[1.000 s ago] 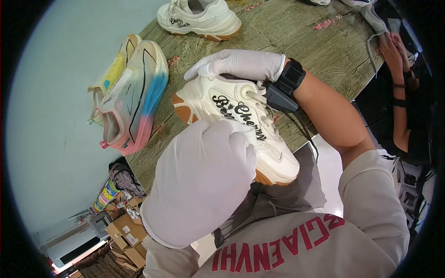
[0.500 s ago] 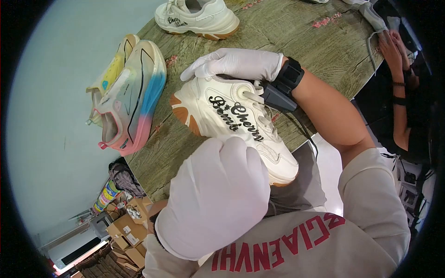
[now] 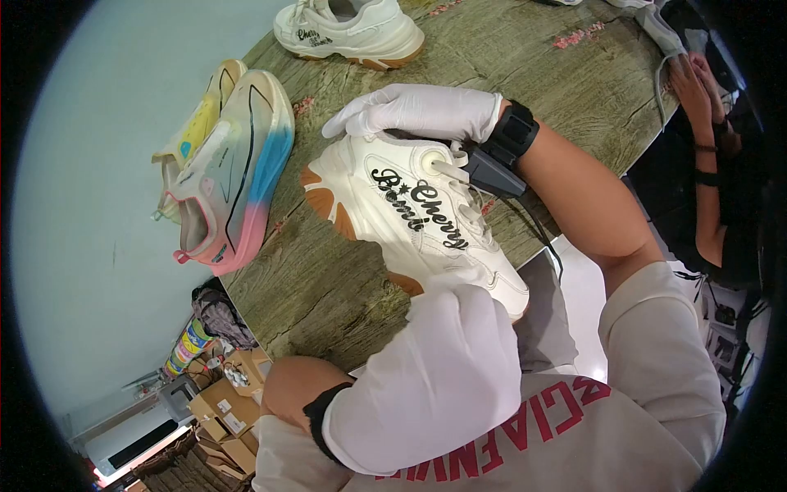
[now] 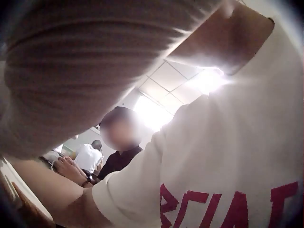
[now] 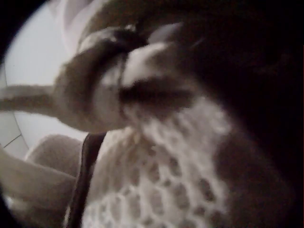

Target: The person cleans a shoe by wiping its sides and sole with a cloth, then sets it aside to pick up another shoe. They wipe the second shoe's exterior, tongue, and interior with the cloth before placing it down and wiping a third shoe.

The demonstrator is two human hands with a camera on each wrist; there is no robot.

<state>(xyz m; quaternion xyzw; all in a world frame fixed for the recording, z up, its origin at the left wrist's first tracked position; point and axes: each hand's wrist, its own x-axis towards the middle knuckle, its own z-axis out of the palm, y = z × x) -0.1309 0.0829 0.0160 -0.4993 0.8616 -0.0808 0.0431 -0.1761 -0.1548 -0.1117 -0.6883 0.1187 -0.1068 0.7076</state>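
A white chunky sneaker [image 3: 410, 189] with a tan sole and black "Cherry Bomb" lettering lies on its side at the table edge, its toe toward the person. My white-gloved right hand [image 3: 410, 112] grips it along the collar, fingers reaching over the heel. My left hand [image 3: 434, 373], in a loose white glove, bends over the lower side of the sneaker near the toe. Its fingertips are hidden behind the glove's back, so I cannot tell what they hold. In the right wrist view a knotted lace [image 5: 95, 90] lies close in front of pale mesh.
A matching white sneaker [image 3: 352, 37] stands at the back of the wooden table [image 3: 492, 66]. Two multicoloured running shoes [image 3: 246, 172] sit at the left edge. Another person's hands [image 3: 693, 90] are at the far right. Cardboard boxes [image 3: 225, 410] are stacked on the lower left.
My left hand has slid along the sneaker's side toward the toe, down and right, uncovering the lettering and part of the sole. The right hand stays nearly still at the collar.
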